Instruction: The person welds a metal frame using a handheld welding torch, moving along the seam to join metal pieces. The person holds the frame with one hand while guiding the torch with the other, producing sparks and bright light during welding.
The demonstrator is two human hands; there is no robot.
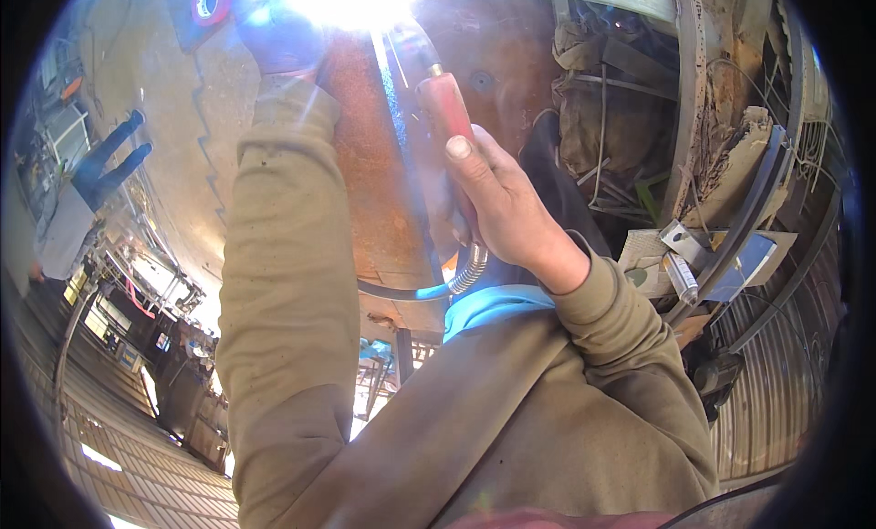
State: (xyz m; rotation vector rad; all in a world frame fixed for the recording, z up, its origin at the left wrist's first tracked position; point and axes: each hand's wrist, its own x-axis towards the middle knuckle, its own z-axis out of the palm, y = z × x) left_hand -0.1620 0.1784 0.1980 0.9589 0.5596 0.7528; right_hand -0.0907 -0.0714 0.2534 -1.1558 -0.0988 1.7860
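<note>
My right hand (511, 196) is wrapped around the red handle of a welding torch (444, 102), thumb lying along its near side. The torch's neck runs up into a blinding white-blue welding arc (351, 1) at the top. From the handle's lower end, a coiled spring sleeve (471, 268) leads into a dark cable (401, 293). My left hand (285, 41), stretched forward beside the arc, looks dark blue in the glare; its fingers cannot be made out. Under the torch and left arm lies a rusty brown steel piece (365, 191), with a bright edge along its right side.
A red ring with a pale centre (211, 4) is left of my left hand. Another person in blue trousers (111, 159) stands far left. On the right are a metal post (689, 100), a dark curved bar (744, 223), a white tube (680, 277) and cardboard (643, 251).
</note>
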